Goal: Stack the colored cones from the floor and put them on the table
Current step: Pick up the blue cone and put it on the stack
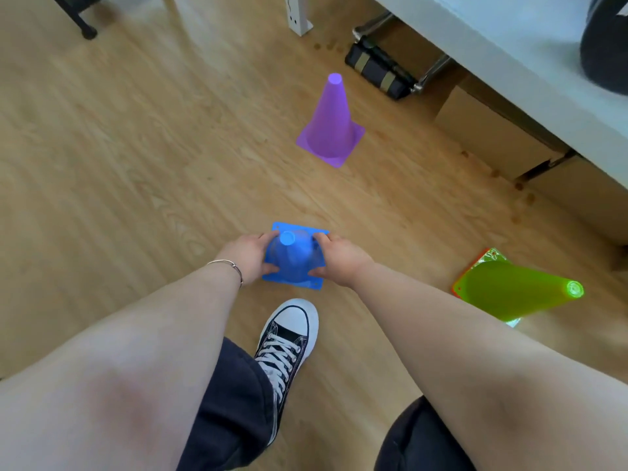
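A blue cone [294,258] is upright right in front of me, seen from above. My left hand [246,254] grips its left side and my right hand [339,258] grips its right side, fingers wrapped around the body. I cannot tell whether its base touches the floor. A purple cone [331,122] stands upright on the wooden floor farther ahead. At the right, a green cone [513,292] sits over an orange base [457,287], apparently stacked on another cone. The white table [509,52] runs along the upper right.
My black-and-white sneaker [289,338] is planted just behind the blue cone. Under the table lie cardboard boxes [489,130], a black bag [377,68] and a metal chair leg [433,69]. A white table leg [297,15] and dark furniture feet stand at the top.
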Available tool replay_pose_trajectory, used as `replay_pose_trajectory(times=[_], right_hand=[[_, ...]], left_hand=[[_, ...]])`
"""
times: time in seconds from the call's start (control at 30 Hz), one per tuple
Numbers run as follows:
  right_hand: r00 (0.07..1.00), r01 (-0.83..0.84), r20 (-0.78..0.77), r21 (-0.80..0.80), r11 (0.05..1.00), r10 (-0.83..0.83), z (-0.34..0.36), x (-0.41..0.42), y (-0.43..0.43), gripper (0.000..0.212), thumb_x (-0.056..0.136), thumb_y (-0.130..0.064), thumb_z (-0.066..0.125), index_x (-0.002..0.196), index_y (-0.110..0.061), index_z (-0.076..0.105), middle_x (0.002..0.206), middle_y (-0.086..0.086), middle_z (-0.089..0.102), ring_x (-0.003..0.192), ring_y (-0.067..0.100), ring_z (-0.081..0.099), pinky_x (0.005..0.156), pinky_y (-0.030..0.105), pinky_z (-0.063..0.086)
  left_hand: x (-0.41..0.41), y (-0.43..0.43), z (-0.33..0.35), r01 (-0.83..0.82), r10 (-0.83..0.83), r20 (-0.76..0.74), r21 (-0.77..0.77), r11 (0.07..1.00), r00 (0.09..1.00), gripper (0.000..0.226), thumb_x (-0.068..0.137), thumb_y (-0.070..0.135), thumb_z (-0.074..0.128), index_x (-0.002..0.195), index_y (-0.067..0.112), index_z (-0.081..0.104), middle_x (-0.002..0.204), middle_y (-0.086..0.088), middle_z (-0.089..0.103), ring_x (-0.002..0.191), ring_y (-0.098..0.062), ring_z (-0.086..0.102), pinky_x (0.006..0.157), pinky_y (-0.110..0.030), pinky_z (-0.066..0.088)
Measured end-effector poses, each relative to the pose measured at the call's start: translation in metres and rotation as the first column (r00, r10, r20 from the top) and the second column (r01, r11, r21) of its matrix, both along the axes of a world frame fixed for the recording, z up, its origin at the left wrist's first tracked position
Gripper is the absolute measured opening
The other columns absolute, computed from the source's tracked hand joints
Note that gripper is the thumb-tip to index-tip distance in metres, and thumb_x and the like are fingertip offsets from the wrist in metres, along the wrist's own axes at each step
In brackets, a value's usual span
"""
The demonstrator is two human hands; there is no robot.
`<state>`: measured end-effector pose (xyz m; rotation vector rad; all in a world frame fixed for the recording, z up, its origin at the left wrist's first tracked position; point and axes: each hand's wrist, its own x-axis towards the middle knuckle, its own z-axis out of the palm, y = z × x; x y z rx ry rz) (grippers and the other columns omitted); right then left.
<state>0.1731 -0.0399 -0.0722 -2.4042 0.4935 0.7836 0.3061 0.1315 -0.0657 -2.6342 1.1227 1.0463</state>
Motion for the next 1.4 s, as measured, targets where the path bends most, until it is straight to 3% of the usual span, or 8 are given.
replay_pose_trajectory(times=[0.23,0.33,0.53,0.87,1.0,1.2,1.4], right_hand=[[0.989,0.147,0.007,0.086,0.985,-0.148,-0.001,0.001,-0.002,0.076,0.085,-0.035,0.072,0.147,-0.014,0.034,0.137,0.011,0.051,0.118,0.031,0.056,0.094,0.044,0.050],[0.979,0.197,0.028,0.107,0.975,-0.201,0.006,-0.004,-0.015,0.081,0.085,-0.033,0.073,0.152,-0.016,0.031,0.143,0.010,0.050,0.124,0.031,0.054,0.096,0.038,0.045],[0.950,0.288,0.081,0.135,0.948,-0.300,0.038,-0.022,-0.045,0.084,0.079,-0.036,0.079,0.150,-0.024,0.036,0.140,0.002,0.056,0.122,0.028,0.056,0.099,0.037,0.046],[0.842,0.474,0.239,0.097,0.875,-0.483,0.144,-0.078,-0.125,0.083,0.074,-0.041,0.082,0.147,-0.030,0.043,0.139,-0.004,0.059,0.125,0.020,0.056,0.099,0.033,0.046],[0.800,0.535,0.296,0.045,0.844,-0.522,0.188,-0.114,-0.159,0.081,0.075,-0.041,0.082,0.146,-0.032,0.044,0.138,-0.005,0.060,0.124,0.018,0.057,0.092,0.029,0.044],[0.711,0.658,0.328,0.002,0.753,-0.623,0.227,-0.191,-0.191,0.079,0.075,-0.039,0.082,0.145,-0.031,0.046,0.135,-0.002,0.062,0.120,0.020,0.059,0.088,0.026,0.041],[0.621,0.763,0.311,-0.029,0.646,-0.719,0.229,-0.265,-0.200,0.080,0.075,-0.038,0.083,0.145,-0.026,0.046,0.135,0.000,0.063,0.121,0.021,0.058,0.097,0.033,0.045]], left_hand=[[-0.006,-0.007,0.001,-0.127,0.121,-0.087,-0.071,0.989,0.989,0.070,0.084,0.038,0.069,0.145,0.032,0.036,0.136,0.000,0.059,0.116,-0.029,0.059,0.091,-0.040,0.050],[-0.008,-0.020,0.010,-0.210,0.192,-0.150,-0.120,0.970,0.970,0.073,0.084,0.035,0.071,0.148,0.029,0.036,0.141,0.001,0.057,0.126,-0.025,0.056,0.101,-0.040,0.046],[-0.020,-0.053,0.048,-0.259,0.213,-0.211,-0.221,0.940,0.954,0.072,0.084,0.026,0.073,0.148,0.021,0.039,0.138,-0.003,0.059,0.127,-0.020,0.056,0.106,-0.033,0.043],[-0.037,-0.157,0.144,-0.067,0.002,-0.173,-0.371,0.926,0.985,0.065,0.077,0.030,0.077,0.137,0.023,0.052,0.130,0.003,0.064,0.121,-0.014,0.061,0.103,-0.032,0.047],[-0.058,-0.207,0.182,0.038,-0.111,-0.145,-0.431,0.901,0.983,0.069,0.078,0.033,0.078,0.141,0.024,0.050,0.131,0.004,0.064,0.120,-0.011,0.061,0.106,-0.033,0.045],[-0.116,-0.270,0.210,0.164,-0.279,-0.166,-0.498,0.852,0.946,0.063,0.077,0.028,0.078,0.136,0.025,0.055,0.129,0.005,0.066,0.116,-0.010,0.063,0.103,-0.030,0.047],[-0.180,-0.313,0.205,0.301,-0.442,-0.181,-0.507,0.807,0.879,0.064,0.078,0.027,0.077,0.138,0.025,0.054,0.130,0.003,0.065,0.117,-0.013,0.063,0.105,-0.034,0.047]])
